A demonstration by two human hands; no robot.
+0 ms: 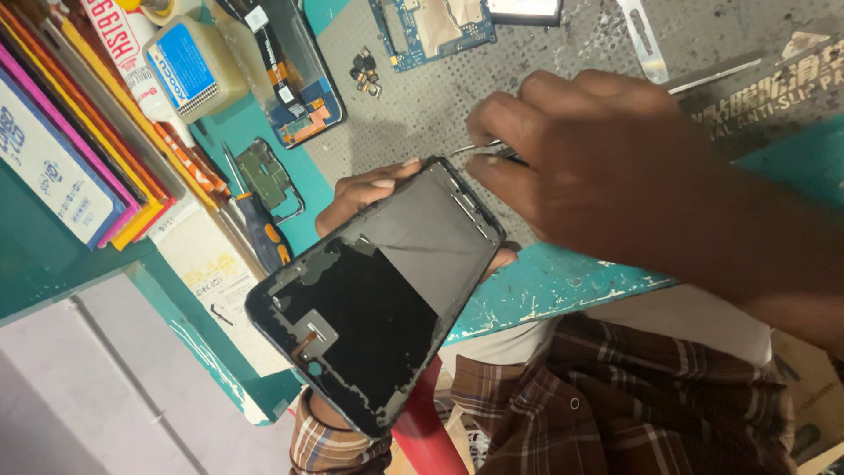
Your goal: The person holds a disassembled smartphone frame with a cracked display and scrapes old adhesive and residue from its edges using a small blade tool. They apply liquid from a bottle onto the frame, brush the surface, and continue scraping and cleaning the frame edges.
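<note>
Cradling an opened phone frame (pixel 374 295) from beneath, the left hand (pixel 365 193) shows only its fingertips past the frame's far edge, and they are closed around that dark, gutted shell, which tilts above the near edge of the teal workbench (pixel 563 281). The right hand (pixel 607 167) comes in from the right and pinches a thin metal tool (pixel 479 148) between thumb and fingers, its tip just beside the frame's far corner; whether the tip touches the frame is hard to tell. Farther off, on a grey mat (pixel 563 53), lie a blue circuit board (pixel 431 26) and a small cluster of tiny parts (pixel 367 72). To the left stand a glue bottle with a blue label (pixel 189 70), a clear tray with phone parts (pixel 294 79) and a stack of colourful flat packages (pixel 70 149). A plaid sleeve (pixel 330 444) covers the left wrist.
</note>
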